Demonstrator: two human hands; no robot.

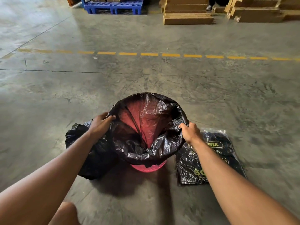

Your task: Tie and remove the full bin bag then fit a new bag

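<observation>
1. Black, thin plastic stretches between your two hands: the new bag [146,148] is draped into the pink bin [148,167] on the concrete floor [81,88], its rim folded over the bin's far edge and bunched loosely on the side nearest you.
2. Your left hand [99,123] is closed on the bag's left edge, fingers curled over the rim with the fingertips inside the opening.
3. Your right hand [190,132] is clenched in a fist around the bag's right edge, pulling it outward over the rim.
4. The full bag [90,159], black and bulging, sits on the floor just below and outside your left hand, touching the bin's side; your left forearm crosses over it.
5. A flat pack of bags [199,168], black with yellow-green print, lies on the floor below your right hand, partly hidden by that forearm.
</observation>
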